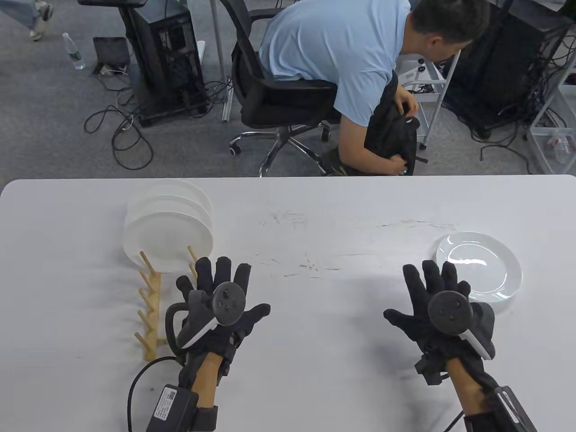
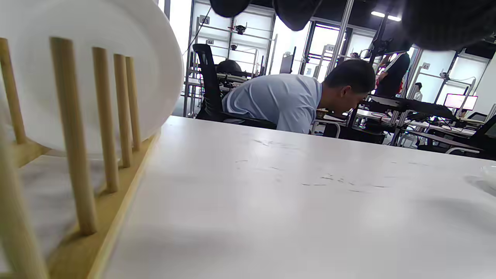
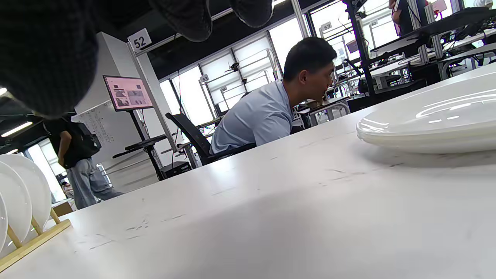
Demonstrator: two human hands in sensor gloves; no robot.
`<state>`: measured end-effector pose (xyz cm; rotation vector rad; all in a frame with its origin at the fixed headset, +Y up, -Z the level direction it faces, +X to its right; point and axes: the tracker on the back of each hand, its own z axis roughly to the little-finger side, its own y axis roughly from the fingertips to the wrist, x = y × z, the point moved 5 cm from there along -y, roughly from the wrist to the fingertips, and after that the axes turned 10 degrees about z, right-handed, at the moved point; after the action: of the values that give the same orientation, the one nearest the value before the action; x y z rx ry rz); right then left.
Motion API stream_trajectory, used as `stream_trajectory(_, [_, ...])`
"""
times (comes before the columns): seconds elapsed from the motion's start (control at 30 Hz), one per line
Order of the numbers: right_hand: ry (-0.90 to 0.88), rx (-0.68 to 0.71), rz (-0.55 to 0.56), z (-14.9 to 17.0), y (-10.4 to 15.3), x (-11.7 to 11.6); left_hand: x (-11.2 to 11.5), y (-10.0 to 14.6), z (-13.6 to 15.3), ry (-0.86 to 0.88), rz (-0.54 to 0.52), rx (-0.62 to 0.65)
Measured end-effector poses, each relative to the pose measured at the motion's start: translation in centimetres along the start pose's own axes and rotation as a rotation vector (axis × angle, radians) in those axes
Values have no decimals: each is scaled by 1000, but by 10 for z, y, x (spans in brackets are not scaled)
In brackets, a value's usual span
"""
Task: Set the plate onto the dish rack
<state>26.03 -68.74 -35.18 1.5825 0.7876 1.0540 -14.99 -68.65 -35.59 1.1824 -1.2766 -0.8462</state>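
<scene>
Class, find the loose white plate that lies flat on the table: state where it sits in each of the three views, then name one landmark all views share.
Table view: the loose plate lies flat at right, just beyond the right hand.
Left wrist view: only a sliver of its rim shows at the right edge.
Right wrist view: large at right, flat on the table.
Shared landmark: the wooden dish rack.

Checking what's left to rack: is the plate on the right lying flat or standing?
Flat. The plate lies face up on the table, beside the right hand.
</scene>
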Motion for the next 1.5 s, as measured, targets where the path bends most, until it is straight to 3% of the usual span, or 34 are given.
stream_trajectory(1.1, [-28,-12,-150,-4,2,-12,8,-5,-12,33,68,37])
stream_trajectory(1.3, [-110,-12,-158,-16,1,9,7,-5,-13,58,67,50])
stream_trajectory(1.5, [-152,-118,-110,-8,-29,43,6,-5,-13,70,65,59])
